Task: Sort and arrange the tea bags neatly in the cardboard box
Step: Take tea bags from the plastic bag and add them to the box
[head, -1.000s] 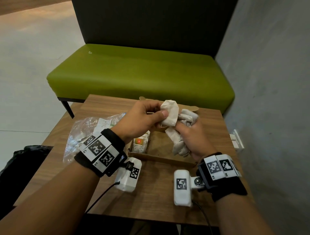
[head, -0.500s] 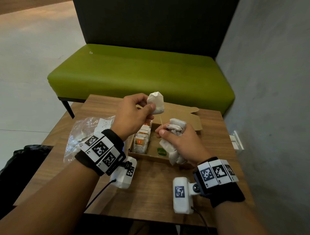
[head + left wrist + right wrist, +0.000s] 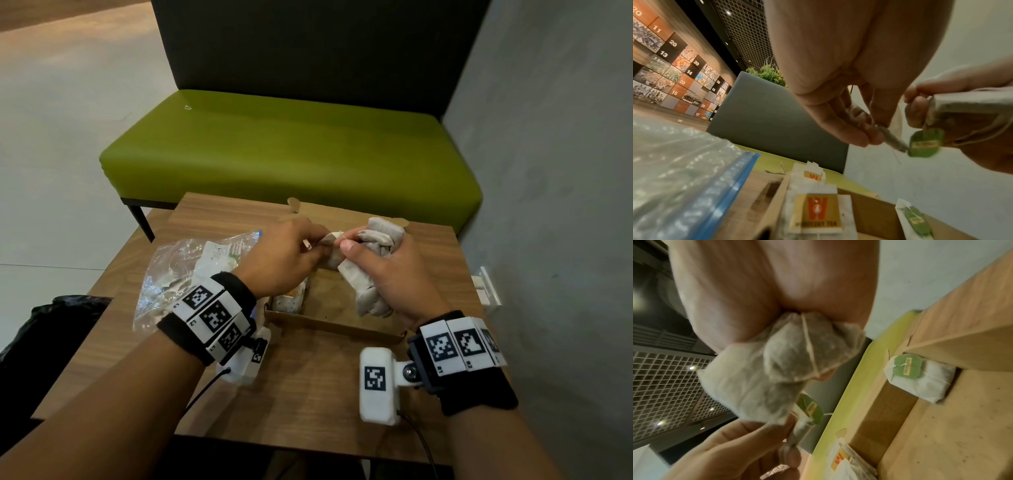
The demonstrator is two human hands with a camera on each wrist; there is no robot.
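Observation:
My right hand (image 3: 387, 274) grips a bunch of grey-white tea bags (image 3: 371, 263) above the open cardboard box (image 3: 329, 323). My left hand (image 3: 291, 257) pinches a single tea bag (image 3: 331, 245) right beside the bunch, its fingertips (image 3: 869, 138) close to a green tag (image 3: 926, 142) on a string. In the box, orange-labelled tea bags (image 3: 816, 211) stand in a row at the left. One green-tagged tea bag (image 3: 918, 378) lies alone on the box floor. In the right wrist view the bunch (image 3: 777, 373) fills the palm.
A crumpled clear plastic bag (image 3: 191, 270) with a blue zip strip lies left of the box on the wooden table (image 3: 308, 394). A green bench (image 3: 291, 147) stands beyond the table. A grey wall (image 3: 555, 171) runs close on the right.
My left hand had lifted one tea bag up and away from the bunch, its string stretching; now it has come back down beside my right hand, close to the bunch.

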